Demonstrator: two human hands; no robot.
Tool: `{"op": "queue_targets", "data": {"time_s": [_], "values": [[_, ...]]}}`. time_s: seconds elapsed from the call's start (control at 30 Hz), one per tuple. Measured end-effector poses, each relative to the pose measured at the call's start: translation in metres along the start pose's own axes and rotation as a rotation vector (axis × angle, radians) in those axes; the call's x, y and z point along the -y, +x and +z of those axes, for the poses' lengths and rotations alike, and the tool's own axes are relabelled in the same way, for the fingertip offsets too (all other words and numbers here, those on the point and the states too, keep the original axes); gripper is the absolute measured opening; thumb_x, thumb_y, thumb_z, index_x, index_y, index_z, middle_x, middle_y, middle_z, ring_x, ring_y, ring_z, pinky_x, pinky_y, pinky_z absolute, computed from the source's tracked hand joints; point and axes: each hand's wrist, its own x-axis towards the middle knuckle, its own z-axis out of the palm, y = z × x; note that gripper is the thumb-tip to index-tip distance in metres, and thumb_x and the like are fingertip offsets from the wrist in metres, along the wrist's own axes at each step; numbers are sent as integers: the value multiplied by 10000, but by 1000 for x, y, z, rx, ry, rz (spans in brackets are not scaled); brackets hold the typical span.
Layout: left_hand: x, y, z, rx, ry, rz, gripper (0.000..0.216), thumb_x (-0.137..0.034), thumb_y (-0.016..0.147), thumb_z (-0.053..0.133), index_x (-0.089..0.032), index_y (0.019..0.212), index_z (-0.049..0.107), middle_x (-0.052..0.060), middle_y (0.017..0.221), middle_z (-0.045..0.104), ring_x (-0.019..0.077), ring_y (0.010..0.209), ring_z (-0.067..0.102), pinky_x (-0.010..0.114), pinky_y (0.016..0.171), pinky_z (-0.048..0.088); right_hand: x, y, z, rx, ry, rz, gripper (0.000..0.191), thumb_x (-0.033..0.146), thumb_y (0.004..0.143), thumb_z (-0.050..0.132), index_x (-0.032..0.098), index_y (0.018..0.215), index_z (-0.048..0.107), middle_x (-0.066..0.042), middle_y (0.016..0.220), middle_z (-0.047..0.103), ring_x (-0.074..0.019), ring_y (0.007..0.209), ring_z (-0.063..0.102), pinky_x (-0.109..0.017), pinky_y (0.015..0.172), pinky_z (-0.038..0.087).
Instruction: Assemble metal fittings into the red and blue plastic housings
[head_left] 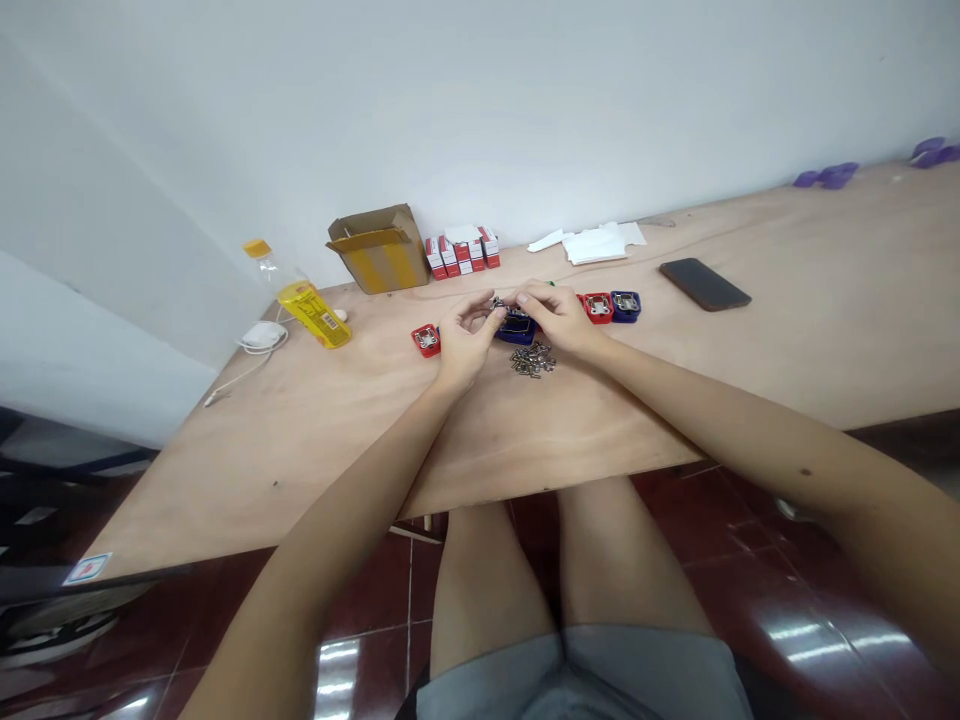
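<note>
My left hand [471, 335] and my right hand [551, 315] meet above a dark blue case [516, 331]. Fingertips of both are closed on a small shiny metal fitting [498, 304], partly covered by the fingers. Just in front of the case lies a pile of small metal pins or screws [532, 361]. A red case with a metal fitting [426, 340] sits left of my left hand. Beyond my right hand are another red case [598, 307] and a blue case [625, 306], both with metal fittings in them.
Along the wall stand an open cardboard box [381, 262], several small red-and-white boxes [463, 255] and white papers [600, 243]. A yellow-labelled bottle [311, 310] and white charger [262, 337] are at left. A phone [705, 284] lies right; purple pieces [827, 177] are farther off.
</note>
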Motion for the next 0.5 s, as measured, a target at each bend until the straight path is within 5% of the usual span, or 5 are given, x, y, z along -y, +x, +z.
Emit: {"op": "queue_targets", "data": {"time_s": [0.5], "values": [[2, -2, 1, 64, 2, -9, 513, -499, 808, 928, -192, 1193, 782, 139, 1219, 818, 296, 1169, 778, 534, 1143, 594, -3, 1, -3, 37, -9, 26, 477, 682, 1019, 633, 266, 1104, 850, -86, 1145, 810, -284, 1121, 724, -511, 1101, 555]]}}
